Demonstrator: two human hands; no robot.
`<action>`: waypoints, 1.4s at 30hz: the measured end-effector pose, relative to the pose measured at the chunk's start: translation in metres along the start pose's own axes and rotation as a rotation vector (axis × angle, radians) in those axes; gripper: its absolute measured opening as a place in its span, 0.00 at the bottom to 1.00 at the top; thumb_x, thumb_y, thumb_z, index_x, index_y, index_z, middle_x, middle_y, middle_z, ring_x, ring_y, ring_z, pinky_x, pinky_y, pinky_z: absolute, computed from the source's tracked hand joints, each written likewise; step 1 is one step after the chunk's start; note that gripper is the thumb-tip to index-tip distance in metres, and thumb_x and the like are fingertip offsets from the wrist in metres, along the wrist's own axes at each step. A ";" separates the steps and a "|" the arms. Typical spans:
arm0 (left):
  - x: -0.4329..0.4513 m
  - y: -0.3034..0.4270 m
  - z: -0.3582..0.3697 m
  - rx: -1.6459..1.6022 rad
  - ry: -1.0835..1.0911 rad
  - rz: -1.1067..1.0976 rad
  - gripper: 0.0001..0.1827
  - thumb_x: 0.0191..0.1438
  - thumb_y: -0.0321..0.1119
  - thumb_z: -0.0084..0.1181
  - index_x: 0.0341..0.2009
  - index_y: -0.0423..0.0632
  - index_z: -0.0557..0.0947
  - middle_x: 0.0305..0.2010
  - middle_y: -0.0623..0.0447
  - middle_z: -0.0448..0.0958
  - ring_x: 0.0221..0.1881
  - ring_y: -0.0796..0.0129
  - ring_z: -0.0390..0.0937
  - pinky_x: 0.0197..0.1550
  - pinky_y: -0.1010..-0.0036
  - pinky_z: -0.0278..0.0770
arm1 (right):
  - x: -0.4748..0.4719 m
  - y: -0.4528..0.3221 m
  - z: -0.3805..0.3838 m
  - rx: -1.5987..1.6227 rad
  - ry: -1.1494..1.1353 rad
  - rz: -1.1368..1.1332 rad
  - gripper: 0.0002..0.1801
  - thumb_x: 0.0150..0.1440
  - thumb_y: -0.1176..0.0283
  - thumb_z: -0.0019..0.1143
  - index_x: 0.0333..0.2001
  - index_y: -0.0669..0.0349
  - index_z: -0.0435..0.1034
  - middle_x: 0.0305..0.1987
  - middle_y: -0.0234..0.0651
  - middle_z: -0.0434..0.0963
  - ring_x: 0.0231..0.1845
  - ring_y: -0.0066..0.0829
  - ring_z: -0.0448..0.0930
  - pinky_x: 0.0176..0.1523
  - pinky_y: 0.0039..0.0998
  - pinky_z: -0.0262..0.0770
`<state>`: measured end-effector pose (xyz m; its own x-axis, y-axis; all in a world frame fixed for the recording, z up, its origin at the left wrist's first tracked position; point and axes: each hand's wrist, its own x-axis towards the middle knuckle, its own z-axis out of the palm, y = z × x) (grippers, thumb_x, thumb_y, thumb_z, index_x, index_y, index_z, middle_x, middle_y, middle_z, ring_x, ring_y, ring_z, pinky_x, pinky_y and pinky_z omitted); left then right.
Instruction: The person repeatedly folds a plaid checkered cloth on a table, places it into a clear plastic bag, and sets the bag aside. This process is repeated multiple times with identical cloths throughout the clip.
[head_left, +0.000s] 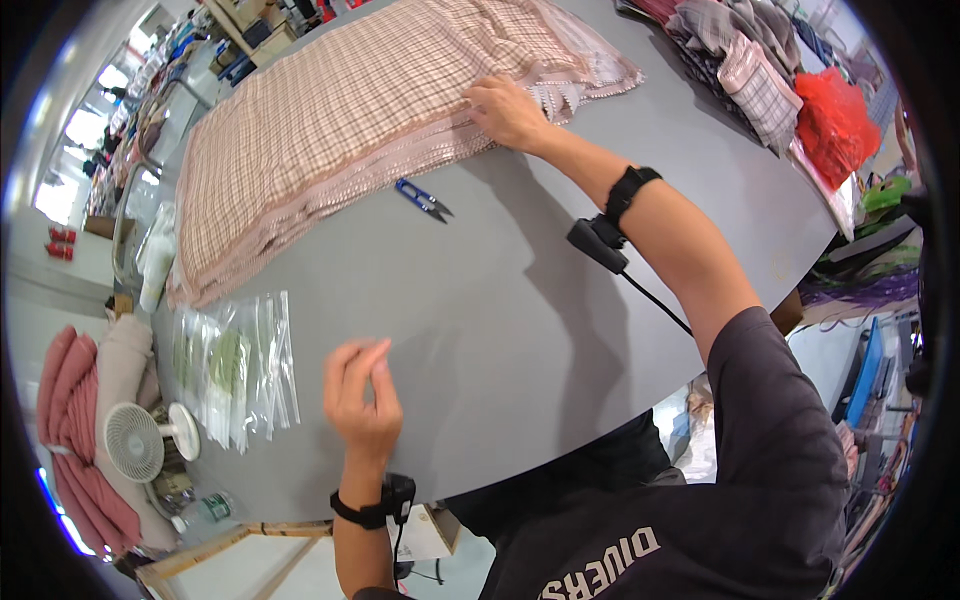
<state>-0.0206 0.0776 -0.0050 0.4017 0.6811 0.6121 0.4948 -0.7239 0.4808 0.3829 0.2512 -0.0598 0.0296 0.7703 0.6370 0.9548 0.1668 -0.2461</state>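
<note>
A thick stack of checked beige-and-brown cloths with pink, trimmed borders (322, 127) lies across the far side of the grey table (465, 300). At its near edge my right hand (510, 112) rests on the top cloth, fingers bent; whether they pinch the fabric cannot be told. Loose white trimmed edges (559, 97) show beside that hand. My left hand (364, 390) is raised over the table's near left part, slightly blurred. Its fingers are curled with the thumb close to the index finger, and nothing is visible in it. Blue-handled thread snips (422, 200) lie below the stack, touched by neither hand.
Clear plastic bags (236, 367) lie at the left, near a white fan (135, 442) and a plastic bottle (206, 510). Folded scarves (757, 90) and a red plastic bag (836, 124) sit at the right edge. A cable (656, 300) trails from my right wrist device.
</note>
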 end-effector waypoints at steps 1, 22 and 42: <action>0.020 -0.001 0.012 -0.030 -0.011 0.009 0.12 0.58 0.18 0.56 0.43 0.44 0.87 0.43 0.47 0.80 0.41 0.56 0.79 0.43 0.68 0.79 | 0.004 0.004 0.004 0.017 -0.072 0.065 0.14 0.60 0.65 0.60 0.45 0.59 0.83 0.50 0.38 0.81 0.53 0.43 0.79 0.58 0.41 0.76; 0.234 -0.121 0.204 0.164 -0.176 -0.444 0.19 0.58 0.42 0.65 0.45 0.38 0.87 0.34 0.37 0.85 0.40 0.45 0.83 0.46 0.57 0.79 | 0.044 -0.005 -0.012 0.130 0.298 -0.103 0.10 0.60 0.65 0.66 0.34 0.60 0.82 0.40 0.33 0.83 0.46 0.39 0.79 0.53 0.39 0.74; 0.220 -0.122 0.092 -0.470 0.476 -0.430 0.16 0.72 0.34 0.36 0.52 0.33 0.68 0.43 0.34 0.81 0.35 0.54 0.86 0.34 0.67 0.85 | 0.013 0.058 -0.046 -0.075 -0.132 0.385 0.23 0.54 0.81 0.57 0.55 0.54 0.79 0.52 0.38 0.83 0.55 0.40 0.80 0.60 0.41 0.76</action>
<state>0.0784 0.3265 0.0133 -0.1761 0.8682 0.4640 0.1119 -0.4506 0.8857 0.4526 0.2432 -0.0322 0.3552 0.8408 0.4085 0.9005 -0.1906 -0.3908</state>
